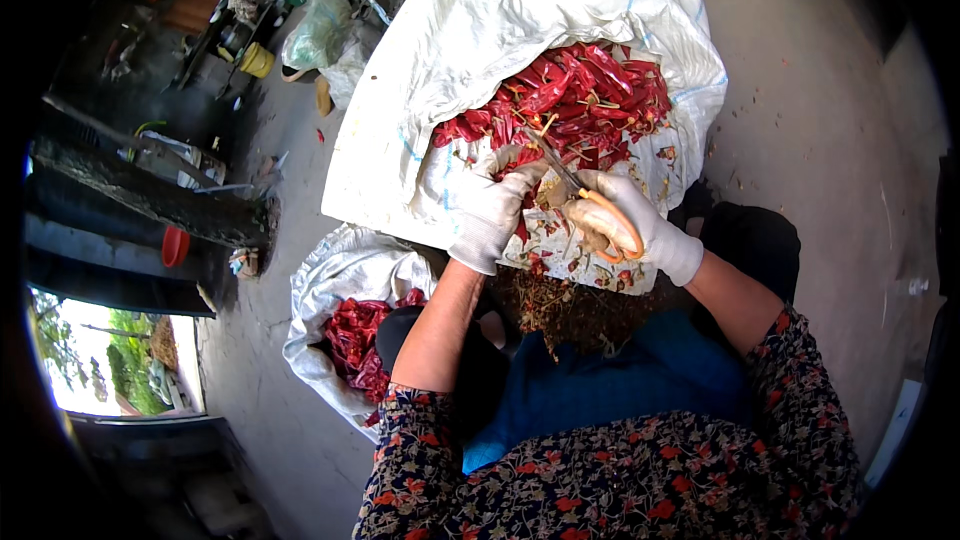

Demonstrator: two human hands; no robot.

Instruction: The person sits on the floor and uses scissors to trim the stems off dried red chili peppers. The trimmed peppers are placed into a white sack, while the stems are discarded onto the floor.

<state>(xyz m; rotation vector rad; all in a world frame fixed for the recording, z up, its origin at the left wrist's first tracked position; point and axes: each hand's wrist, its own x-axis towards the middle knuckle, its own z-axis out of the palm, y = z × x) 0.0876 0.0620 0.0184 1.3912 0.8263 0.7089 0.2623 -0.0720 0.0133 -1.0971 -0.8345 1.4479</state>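
My left hand (495,202), in a whitish knit glove, is closed on a dried red chili pepper by its stem end. My right hand (637,221), gloved too, holds scissors (611,229) with orange handles; their blades point up and left, close to the left hand's fingertips. Whether the blades touch a stem is unclear. Just beyond both hands, a heap of dried red chilies (574,101) lies at the mouth of a white woven sack (480,30). Cut stems and bits of chili are scattered on the sack's near part.
A second white woven sack (304,319) holding red chilies (360,341) stands at my left knee. Stem scraps (555,307) are piled below the hands, by a blue cloth (600,382) on my lap. Plastic bags (319,34), a yellow bucket (257,60) and a wooden trunk (150,187) are at upper left.
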